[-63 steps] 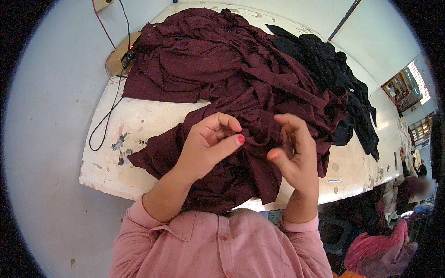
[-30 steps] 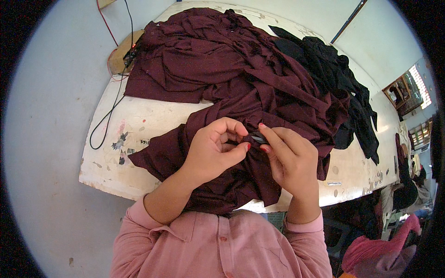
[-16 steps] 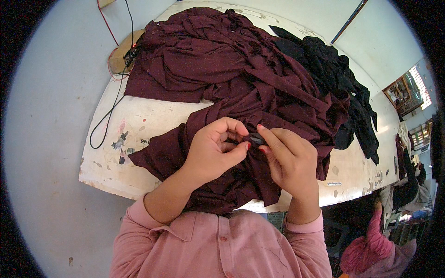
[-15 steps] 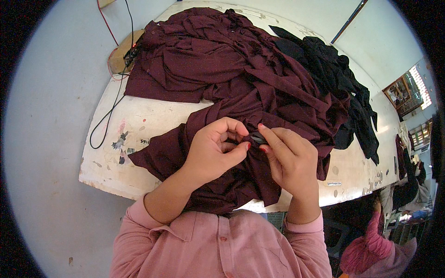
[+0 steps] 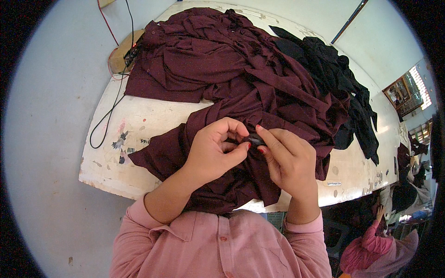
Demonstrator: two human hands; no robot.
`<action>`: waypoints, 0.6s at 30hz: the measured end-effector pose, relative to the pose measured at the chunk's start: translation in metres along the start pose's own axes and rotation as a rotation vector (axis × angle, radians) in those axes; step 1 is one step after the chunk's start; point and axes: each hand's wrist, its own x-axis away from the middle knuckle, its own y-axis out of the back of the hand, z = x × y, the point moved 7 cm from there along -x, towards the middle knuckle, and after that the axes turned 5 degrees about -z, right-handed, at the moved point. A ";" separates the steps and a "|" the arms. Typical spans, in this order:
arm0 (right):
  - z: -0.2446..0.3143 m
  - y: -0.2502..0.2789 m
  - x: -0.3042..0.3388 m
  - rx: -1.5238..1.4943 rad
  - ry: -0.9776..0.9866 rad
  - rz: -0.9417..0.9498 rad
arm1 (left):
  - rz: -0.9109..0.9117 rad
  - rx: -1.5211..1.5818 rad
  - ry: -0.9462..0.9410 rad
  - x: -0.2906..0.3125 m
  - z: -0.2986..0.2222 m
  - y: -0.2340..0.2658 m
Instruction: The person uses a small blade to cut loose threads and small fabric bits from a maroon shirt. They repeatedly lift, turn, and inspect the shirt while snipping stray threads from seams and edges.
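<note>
A dark maroon garment lies bunched on the table in front of me. With thumb and fingertips, my left hand pinches a bit of its cloth. Facing it, my right hand is closed on small dark thread snips between thumb and fingers. The blades lie right at the left fingertips, against the maroon cloth. Fingers and folds hide the exact spot between the hands, and any thread there is too fine to make out.
A large heap of maroon garments covers the far table, with black garments at its right. A cable loops over the left edge of the worn white table, beside a wall. Another person in pink works at lower right.
The snips have turned slightly between my right fingers, and that hand has shifted a little left. My left hand stays put. The person at lower right has moved an arm.
</note>
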 end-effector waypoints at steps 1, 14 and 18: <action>-0.001 0.000 0.000 -0.001 0.002 -0.005 | 0.007 0.012 0.001 0.000 0.000 0.000; -0.010 0.003 0.002 -0.060 -0.071 -0.090 | 0.046 0.080 -0.065 -0.004 0.004 -0.001; -0.015 0.005 0.002 -0.461 -0.295 -0.185 | -0.120 0.062 -0.157 -0.004 -0.003 0.011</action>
